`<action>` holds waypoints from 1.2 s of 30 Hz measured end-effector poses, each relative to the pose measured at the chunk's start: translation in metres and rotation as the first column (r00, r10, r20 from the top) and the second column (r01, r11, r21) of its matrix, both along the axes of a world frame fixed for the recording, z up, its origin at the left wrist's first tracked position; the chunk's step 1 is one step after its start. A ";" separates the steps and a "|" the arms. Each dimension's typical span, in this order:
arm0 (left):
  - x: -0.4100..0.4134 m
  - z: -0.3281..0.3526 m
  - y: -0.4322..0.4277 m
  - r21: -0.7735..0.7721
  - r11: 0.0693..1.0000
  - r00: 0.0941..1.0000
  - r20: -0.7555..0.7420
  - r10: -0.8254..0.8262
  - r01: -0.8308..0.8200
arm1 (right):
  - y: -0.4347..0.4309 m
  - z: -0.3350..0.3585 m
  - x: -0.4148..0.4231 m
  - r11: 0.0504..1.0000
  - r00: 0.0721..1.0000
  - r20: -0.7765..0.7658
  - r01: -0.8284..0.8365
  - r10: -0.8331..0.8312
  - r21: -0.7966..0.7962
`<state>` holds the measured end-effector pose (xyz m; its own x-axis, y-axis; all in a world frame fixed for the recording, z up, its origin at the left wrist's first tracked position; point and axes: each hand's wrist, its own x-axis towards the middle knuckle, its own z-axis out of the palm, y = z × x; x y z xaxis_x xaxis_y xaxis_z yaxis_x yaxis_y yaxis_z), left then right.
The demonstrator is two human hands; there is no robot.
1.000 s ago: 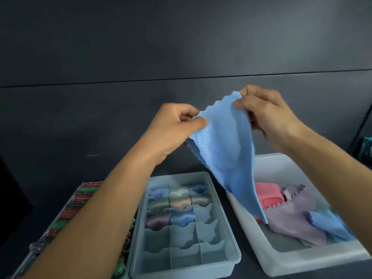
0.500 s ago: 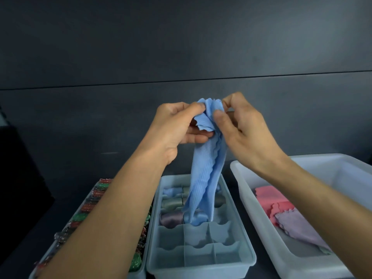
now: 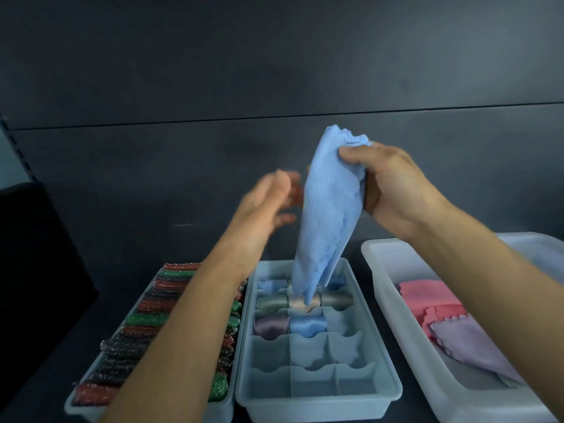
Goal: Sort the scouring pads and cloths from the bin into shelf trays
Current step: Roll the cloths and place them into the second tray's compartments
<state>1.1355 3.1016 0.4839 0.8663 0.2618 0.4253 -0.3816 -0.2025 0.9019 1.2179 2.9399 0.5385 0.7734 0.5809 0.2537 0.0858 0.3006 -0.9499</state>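
Right hand (image 3: pixel 393 190) is clamped on the light blue waffle-textured cloth (image 3: pixel 328 215), thumb on the front face and fingers wrapped behind its upper edge. The cloth hangs down in a narrowing fold, and its lower tip dangles over the back rows of the pale blue divided plastic tray (image 3: pixel 317 401). I can't tell whether it touches anything there.

Left hand (image 3: pixel 268 203) sits just left of the cloth, motion-blurred. Its fingers look loosely spread and hold nothing, though I can't tell if the fingertips brush the fabric.

In the tray I see a rolled blue cloth (image 3: pixel 308 325) beside a rolled purple cloth (image 3: pixel 270 326), with the front compartments behind them unfilled. To the left sit rows of red and green glittery scouring pads (image 3: pixel 146 303). On the right, the white plastic bin (image 3: pixel 370 254) holds a pink cloth (image 3: pixel 427 297) and a lilac cloth (image 3: pixel 467 343).
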 end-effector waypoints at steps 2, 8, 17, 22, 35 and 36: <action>-0.002 -0.021 -0.007 -0.014 0.985 0.970 -0.167 -0.174 0.174 | 0.001 0.005 -0.001 0.992 0.987 -0.105 -0.117 0.121 0.039; 0.000 -0.041 -0.039 -0.243 0.965 0.980 -0.141 -0.140 0.103 | 0.007 0.004 -0.001 0.980 0.937 -0.287 -0.191 0.201 0.062; 0.006 -0.044 -0.057 -0.129 0.962 0.971 -0.018 0.239 -0.239 | 0.012 -0.009 0.004 0.990 0.997 -0.042 0.063 -0.069 -0.126; -0.003 -0.062 -0.058 -0.108 0.983 0.988 -0.064 0.141 -0.148 | 0.008 0.005 0.003 0.999 0.988 -0.153 -0.003 -0.005 -0.051; 0.013 -0.055 -0.028 -0.077 0.980 0.916 -0.376 0.142 -0.184 | 0.003 0.001 0.007 0.973 0.975 0.097 -0.185 0.199 -0.135; 0.013 -0.055 -0.025 -0.163 0.971 0.890 -0.449 0.085 -0.174 | 0.001 -0.004 0.006 0.976 0.964 0.200 -0.143 0.174 -0.162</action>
<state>1.1489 3.0768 0.4291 0.9046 0.4223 -0.0578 0.0767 -0.0279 0.9967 1.2243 2.9408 0.5346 0.6058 0.7345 0.3059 0.2522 0.1874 -0.9494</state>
